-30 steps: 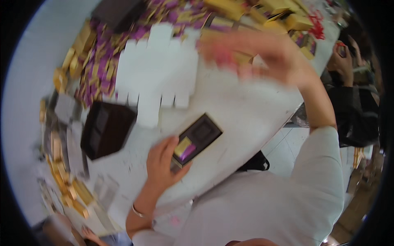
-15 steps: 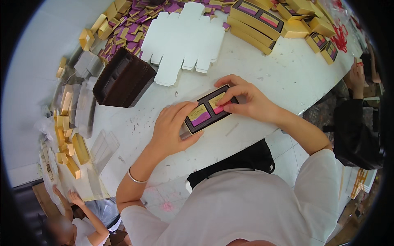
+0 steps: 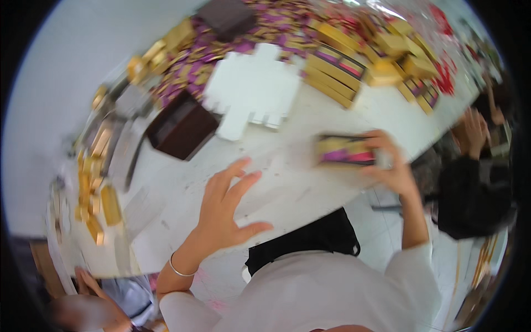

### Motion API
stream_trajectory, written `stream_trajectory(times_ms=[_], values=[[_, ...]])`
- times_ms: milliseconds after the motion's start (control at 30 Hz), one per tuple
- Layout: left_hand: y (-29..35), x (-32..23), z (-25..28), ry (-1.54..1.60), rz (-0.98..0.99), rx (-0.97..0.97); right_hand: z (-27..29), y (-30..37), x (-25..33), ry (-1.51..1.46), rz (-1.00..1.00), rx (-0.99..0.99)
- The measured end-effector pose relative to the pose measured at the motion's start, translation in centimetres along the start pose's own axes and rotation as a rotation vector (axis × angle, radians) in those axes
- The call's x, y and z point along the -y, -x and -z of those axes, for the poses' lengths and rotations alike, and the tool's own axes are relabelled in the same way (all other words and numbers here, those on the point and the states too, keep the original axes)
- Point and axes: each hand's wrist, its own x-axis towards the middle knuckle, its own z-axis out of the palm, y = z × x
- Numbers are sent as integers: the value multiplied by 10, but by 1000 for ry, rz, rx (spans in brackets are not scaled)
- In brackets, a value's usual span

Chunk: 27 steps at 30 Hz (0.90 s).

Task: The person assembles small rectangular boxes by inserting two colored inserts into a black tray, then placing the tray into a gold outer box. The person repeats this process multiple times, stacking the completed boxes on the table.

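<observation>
My right hand grips the right end of a small gold box of chocolates, blurred by motion. Gold, purple and pink wrapped pieces show in its dark insert. Over the table, my left hand is open, fingers spread, holding nothing. Beyond it stands a stack of dark brown plastic trays. A flat white cardboard sheet with cut flaps lies past the hands. Stacked gold boxes, the top one filled, stand at the back right.
Loose purple and gold wrapped pieces are heaped at the back. More gold boxes and red ribbons lie far right. Small gold cartons line the left edge. Other people are at the lower left and the right.
My right hand has carried the gold box to the right, away from my left hand. The left hand has let go and spread its fingers. The whole view has shifted.
</observation>
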Motion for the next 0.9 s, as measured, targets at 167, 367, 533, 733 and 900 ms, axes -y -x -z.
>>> stream_trajectory(times_ms=[167, 367, 533, 733, 900], values=[[22, -55, 68, 1116, -50, -12, 102, 35, -90, 337, -214, -243], [50, -100, 94, 1652, -382, -225, 39, -39, -18, 575, 305, -375], [66, -112, 91, 1684, -500, -385, -86, -118, 68, 478, 606, -68], [91, -110, 97, 1599, -595, -450, -170, -183, 121, 341, 736, -20], [138, -46, 121, 973, -132, -645, -176, -202, 102, 497, 735, 37]])
